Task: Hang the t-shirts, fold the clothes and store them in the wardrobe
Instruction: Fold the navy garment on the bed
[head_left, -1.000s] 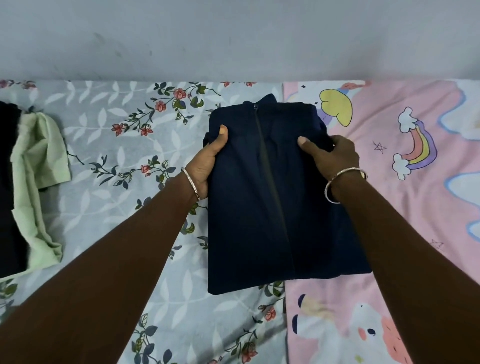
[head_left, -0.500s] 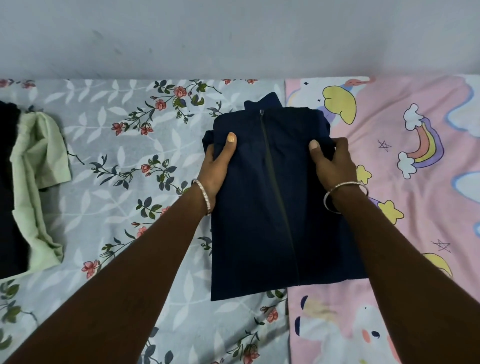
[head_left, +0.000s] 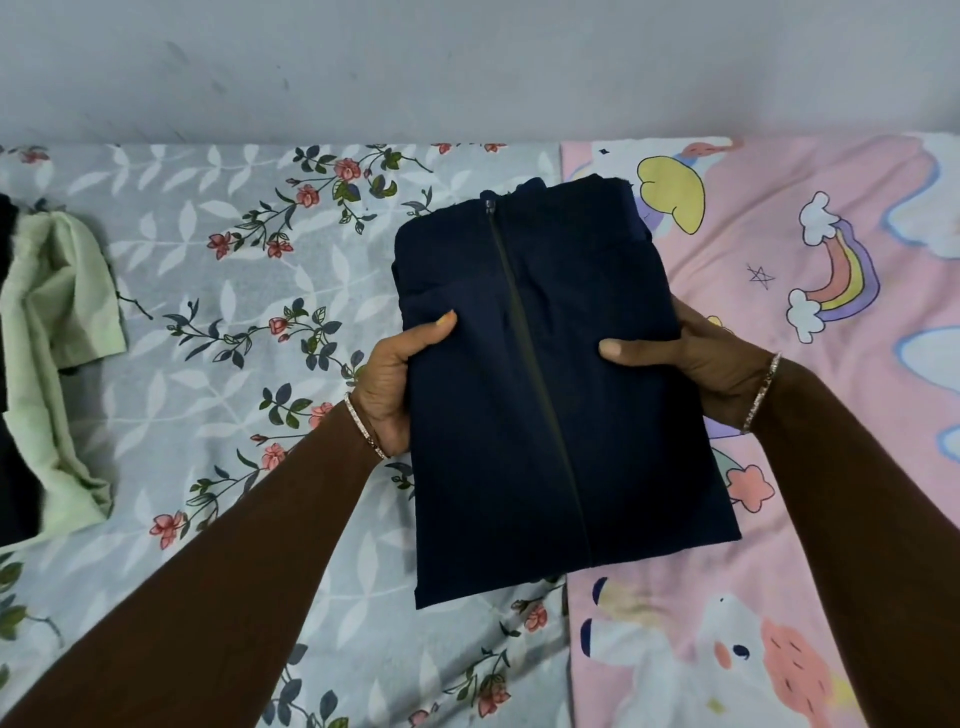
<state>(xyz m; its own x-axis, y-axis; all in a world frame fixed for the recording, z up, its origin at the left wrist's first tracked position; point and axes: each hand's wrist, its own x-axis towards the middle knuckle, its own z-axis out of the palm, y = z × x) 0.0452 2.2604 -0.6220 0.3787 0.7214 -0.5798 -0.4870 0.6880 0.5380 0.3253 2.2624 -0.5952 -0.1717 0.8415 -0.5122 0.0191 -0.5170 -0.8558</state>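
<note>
Navy zip top (head_left: 545, 415), folded into a neat block, is held between the person's two hands, over the line where the two bed sheets meet. The left hand (head_left: 395, 384) grips its left edge, with the thumb on top and the fingers tucked under. The right hand (head_left: 696, 364) grips the right edge the same way.

A moment ago both hands were up near the collar end. Now they have slid down to the middle of the sides. The top also looks bigger and closer, so it seems to be lifted off the bed. That likely means this fold is done and the top is ready to go to the wardrobe. No wardrobe shows.

A zip (head_left: 524, 332) runs down the middle of the top.

Under it, a grey flower sheet (head_left: 234, 312) covers the left of the bed and a pink rainbow sheet (head_left: 810, 467) covers the right. Far left, a pale green cloth (head_left: 57, 332) lies in a loose heap beside a dark cloth (head_left: 10, 467) at the edge. Both likely still need folding. A plain grey wall (head_left: 467, 67) stands behind the bed.
</note>
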